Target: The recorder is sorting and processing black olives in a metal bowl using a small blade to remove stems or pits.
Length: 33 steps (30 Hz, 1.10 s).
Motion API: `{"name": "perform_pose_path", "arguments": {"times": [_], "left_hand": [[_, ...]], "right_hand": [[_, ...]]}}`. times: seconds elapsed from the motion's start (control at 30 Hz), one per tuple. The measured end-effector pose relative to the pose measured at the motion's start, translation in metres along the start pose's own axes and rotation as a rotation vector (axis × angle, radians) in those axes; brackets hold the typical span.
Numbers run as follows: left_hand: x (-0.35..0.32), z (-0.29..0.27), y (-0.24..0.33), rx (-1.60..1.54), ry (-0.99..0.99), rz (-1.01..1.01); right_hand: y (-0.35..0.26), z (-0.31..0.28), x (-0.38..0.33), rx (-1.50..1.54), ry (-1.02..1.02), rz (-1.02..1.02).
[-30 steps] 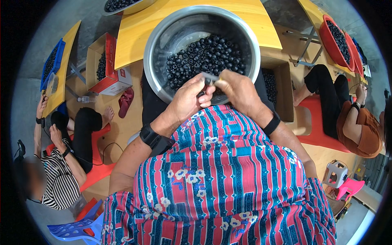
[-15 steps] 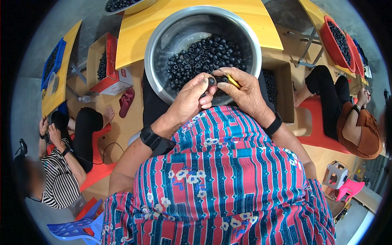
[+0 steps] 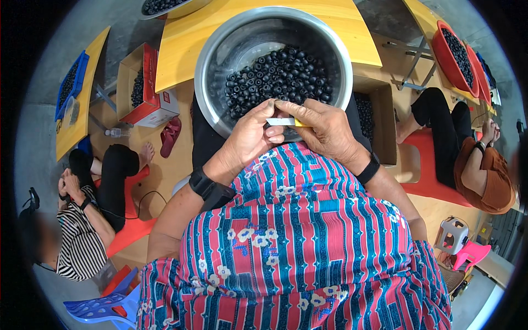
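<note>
A wide steel bowl (image 3: 204, 66), partly filled with small round black parts with holes (image 3: 275, 74), rests at my lap against the table. Over its near rim, my left hand (image 3: 250, 135) is closed in a pinch; whatever its fingertips hold is hidden. My right hand (image 3: 330, 126) grips a yellow-handled utility knife (image 3: 281, 121), its pale blade pointing left across the left fingers. The thumbs and fingertips of both hands meet just above the blade.
A yellow table (image 3: 357, 33) stands beyond the bowl. Boxes of black parts sit at left (image 3: 148, 82) and right (image 3: 385, 115). Seated people work at left (image 3: 82, 231) and right (image 3: 484, 170). A red basin (image 3: 454, 60) is at far right, a dark red slipper (image 3: 170, 136) on the floor.
The right hand has turned inward, and the knife blade now lies in view across the left fingers. The black part seen between the left fingers is now hidden. The left-hand person's hands drew together.
</note>
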State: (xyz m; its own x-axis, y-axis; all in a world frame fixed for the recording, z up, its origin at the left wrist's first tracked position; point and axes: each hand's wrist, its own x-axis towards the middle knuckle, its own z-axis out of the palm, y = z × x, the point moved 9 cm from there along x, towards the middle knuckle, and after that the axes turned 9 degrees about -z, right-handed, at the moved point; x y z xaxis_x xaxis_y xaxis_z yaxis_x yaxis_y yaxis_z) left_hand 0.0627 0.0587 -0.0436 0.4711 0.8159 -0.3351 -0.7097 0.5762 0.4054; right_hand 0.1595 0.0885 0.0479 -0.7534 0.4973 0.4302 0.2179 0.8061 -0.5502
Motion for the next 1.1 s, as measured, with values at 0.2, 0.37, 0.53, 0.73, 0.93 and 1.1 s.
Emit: {"name": "perform_pose_path", "arguments": {"times": [0.2, 0.37, 0.53, 0.73, 0.93, 1.1], "left_hand": [[-0.001, 0.003, 0.000, 0.034, 0.017, -0.008], [-0.002, 0.007, 0.003, 0.111, -0.058, 0.016], [-0.005, 0.001, 0.029, 0.224, 0.036, 0.134], [0.006, -0.009, 0.055, 0.789, 0.361, 0.201], [0.013, 0.005, 0.082, 1.614, 0.562, 0.687], [0.015, 0.020, 0.086, 1.886, 0.632, 0.662]], "right_hand": [[0.003, -0.001, -0.002, -0.003, 0.025, 0.024], [0.024, -0.003, -0.007, 0.132, 0.133, 0.163], [0.039, -0.016, -0.015, 0.165, 0.301, 0.289], [0.039, -0.017, -0.015, 0.194, 0.323, 0.290], [0.035, -0.018, -0.014, 0.227, 0.338, 0.272], [0.034, -0.018, -0.013, 0.227, 0.330, 0.275]]}}
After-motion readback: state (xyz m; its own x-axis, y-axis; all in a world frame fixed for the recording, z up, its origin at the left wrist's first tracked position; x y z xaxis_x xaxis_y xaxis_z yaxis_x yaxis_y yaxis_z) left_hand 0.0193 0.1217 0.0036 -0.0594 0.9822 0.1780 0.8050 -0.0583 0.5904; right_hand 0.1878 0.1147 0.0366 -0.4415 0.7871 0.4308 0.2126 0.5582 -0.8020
